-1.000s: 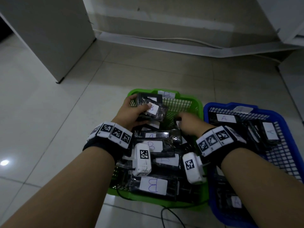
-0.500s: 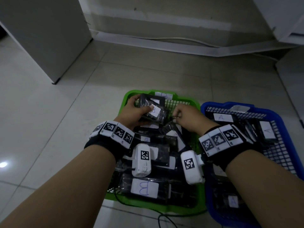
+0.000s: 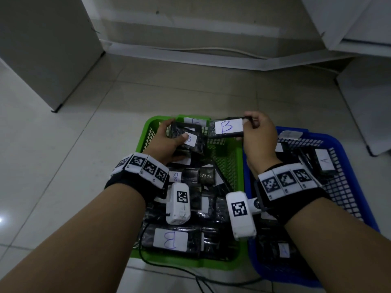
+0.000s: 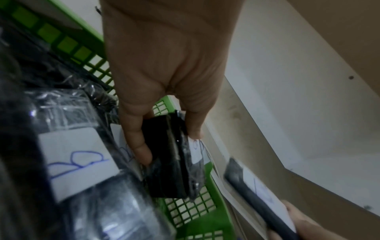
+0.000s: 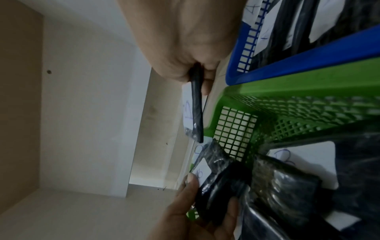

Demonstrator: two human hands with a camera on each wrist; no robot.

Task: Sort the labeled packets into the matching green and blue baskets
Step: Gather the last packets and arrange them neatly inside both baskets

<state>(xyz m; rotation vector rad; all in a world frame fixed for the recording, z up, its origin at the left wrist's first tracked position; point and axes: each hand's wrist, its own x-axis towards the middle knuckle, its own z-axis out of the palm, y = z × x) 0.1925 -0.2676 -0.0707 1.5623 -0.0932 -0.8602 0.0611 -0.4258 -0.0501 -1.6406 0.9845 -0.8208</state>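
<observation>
A green basket [image 3: 220,264] holds several black packets with white B labels. To its right a blue basket [image 3: 338,144] holds packets labelled A. My left hand [image 3: 169,140] grips a small stack of B packets [image 3: 190,138] over the green basket's far end; the left wrist view shows thumb and fingers clamped round the stack [image 4: 174,162]. My right hand [image 3: 256,132] pinches a single flat packet with a large B label [image 3: 227,127], held level above the green basket's far rim. The right wrist view shows that packet [image 5: 196,105] edge-on.
Both baskets stand on a pale tiled floor. A white cabinet [image 3: 42,49] stands at the far left and white furniture [image 3: 359,28] at the far right. A cable [image 3: 190,273] runs on the floor by the near rim of the baskets.
My right hand has pulled one B packet out of the green basket and lifted it up to the far rim. My left hand has kept its stack in about the same place.
</observation>
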